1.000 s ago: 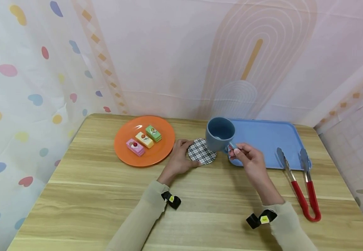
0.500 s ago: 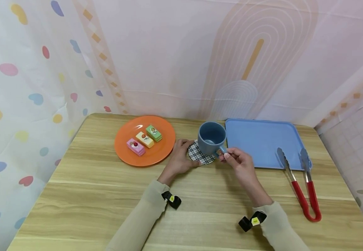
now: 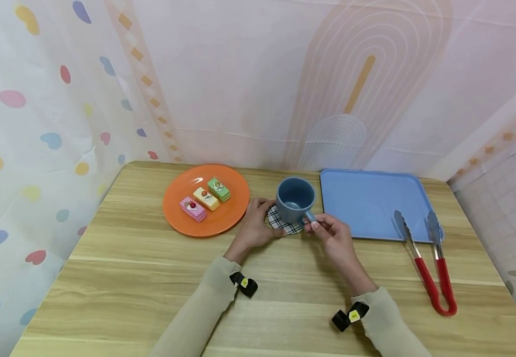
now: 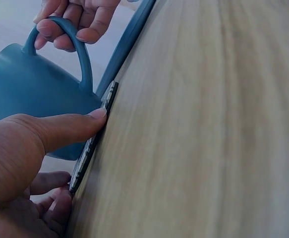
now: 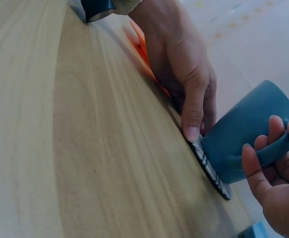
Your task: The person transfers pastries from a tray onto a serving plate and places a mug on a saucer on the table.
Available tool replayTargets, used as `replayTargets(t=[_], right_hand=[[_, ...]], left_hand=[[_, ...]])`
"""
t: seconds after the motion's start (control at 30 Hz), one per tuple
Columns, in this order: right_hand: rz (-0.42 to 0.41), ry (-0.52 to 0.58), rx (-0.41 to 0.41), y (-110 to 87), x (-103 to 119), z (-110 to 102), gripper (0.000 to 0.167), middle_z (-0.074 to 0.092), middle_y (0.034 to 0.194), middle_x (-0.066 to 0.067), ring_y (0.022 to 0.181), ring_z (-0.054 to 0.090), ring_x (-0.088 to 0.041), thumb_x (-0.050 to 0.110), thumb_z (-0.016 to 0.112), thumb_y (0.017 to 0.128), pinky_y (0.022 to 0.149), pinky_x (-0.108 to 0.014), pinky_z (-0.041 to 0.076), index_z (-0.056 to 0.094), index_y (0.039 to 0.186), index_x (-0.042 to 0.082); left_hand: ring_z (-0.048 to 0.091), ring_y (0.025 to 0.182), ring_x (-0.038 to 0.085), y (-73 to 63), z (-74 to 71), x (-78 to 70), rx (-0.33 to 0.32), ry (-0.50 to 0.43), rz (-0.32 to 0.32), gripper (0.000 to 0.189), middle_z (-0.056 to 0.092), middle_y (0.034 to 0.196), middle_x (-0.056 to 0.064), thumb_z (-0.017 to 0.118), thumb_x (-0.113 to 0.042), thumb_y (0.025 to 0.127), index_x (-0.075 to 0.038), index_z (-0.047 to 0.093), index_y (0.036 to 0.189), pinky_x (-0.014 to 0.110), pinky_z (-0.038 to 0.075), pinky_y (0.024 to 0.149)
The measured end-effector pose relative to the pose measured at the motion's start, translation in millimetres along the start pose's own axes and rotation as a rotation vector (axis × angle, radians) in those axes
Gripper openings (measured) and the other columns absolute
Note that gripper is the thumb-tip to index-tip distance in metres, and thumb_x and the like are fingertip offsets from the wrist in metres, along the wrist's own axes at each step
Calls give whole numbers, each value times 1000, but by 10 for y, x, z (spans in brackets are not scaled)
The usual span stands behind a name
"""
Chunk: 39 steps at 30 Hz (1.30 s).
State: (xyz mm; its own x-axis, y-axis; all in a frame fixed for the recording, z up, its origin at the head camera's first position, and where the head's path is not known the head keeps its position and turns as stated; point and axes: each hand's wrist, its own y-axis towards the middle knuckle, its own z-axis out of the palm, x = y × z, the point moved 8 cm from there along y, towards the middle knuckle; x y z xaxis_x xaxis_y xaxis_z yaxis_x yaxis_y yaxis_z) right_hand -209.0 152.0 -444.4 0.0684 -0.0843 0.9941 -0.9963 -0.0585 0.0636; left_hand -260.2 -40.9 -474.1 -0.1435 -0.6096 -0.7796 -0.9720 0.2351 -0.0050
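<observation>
A blue-grey mug (image 3: 295,200) stands upright over a round checked coaster (image 3: 286,226); in both wrist views its base appears to touch the coaster. My right hand (image 3: 332,239) grips the mug by its handle (image 4: 80,54), which points toward the lower right. At the coaster's left side, my left hand (image 3: 258,225) holds its edge, thumb (image 4: 70,130) on the near rim and fingers curled at the far rim. The mug hides much of the coaster from above.
Left of the hands lies an orange plate (image 3: 177,218) with pink, yellow and green small blocks (image 3: 205,198). A blue tray (image 3: 365,198) is at the right, with red-handled tongs (image 3: 431,277) partly over its near edge. A patterned cloth hangs behind the wooden table (image 3: 150,277).
My right hand has carried the mug left and down from beside the tray onto the coaster. The left hand has stayed in place at the coaster's edge.
</observation>
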Motion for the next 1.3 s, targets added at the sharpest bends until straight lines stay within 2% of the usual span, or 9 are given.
replayTargets(t=[0.27,0.47,0.63,0.8,0.93,1.1,1.3], right_hand=[[3,-12,10,2,-26,14,20,71,99,-23,91,70,-20,-2,54,103,86,-31,64,66,114,-14],[41,-41,22,8,-21,16,21,69,104,-27,95,70,-26,2,53,105,89,-34,64,66,115,-11],[74,-64,49,14,-11,6,21,71,108,-26,101,71,-29,5,54,105,92,-36,63,65,116,-10],[78,-115,97,25,5,-13,22,72,112,-25,105,71,-24,10,57,105,96,-36,62,67,117,-5],[65,-167,122,35,18,-56,23,73,115,-21,106,71,-21,15,62,104,94,-34,61,69,119,-1],[61,-278,131,13,22,-141,29,73,119,-15,110,67,-28,23,64,103,93,-29,57,70,126,7],[40,-343,145,-13,71,-253,35,71,128,-8,116,66,-22,25,62,104,93,-23,56,66,135,11]], left_hand=[[36,140,31,2,1,-13,2,2,0,87,42,148,14,93,-26,74,-11,53,149,52,39,120],[36,141,31,-2,-6,-20,1,0,3,87,42,149,14,93,-26,74,-11,53,149,51,39,120],[35,141,31,0,13,-15,-1,26,3,86,42,149,14,92,-26,75,-10,53,149,51,37,120],[33,143,31,-18,29,-14,5,61,8,83,42,150,14,90,-28,78,-8,53,149,52,34,122],[33,143,31,-36,22,-23,5,73,16,80,43,150,14,89,-28,79,-6,54,148,52,35,121],[38,142,30,-55,-6,0,25,13,-3,73,44,149,12,86,-28,83,-6,55,146,51,39,121],[49,132,30,-63,-63,21,41,-73,-18,68,49,143,12,81,-28,89,-9,54,148,49,45,116]])
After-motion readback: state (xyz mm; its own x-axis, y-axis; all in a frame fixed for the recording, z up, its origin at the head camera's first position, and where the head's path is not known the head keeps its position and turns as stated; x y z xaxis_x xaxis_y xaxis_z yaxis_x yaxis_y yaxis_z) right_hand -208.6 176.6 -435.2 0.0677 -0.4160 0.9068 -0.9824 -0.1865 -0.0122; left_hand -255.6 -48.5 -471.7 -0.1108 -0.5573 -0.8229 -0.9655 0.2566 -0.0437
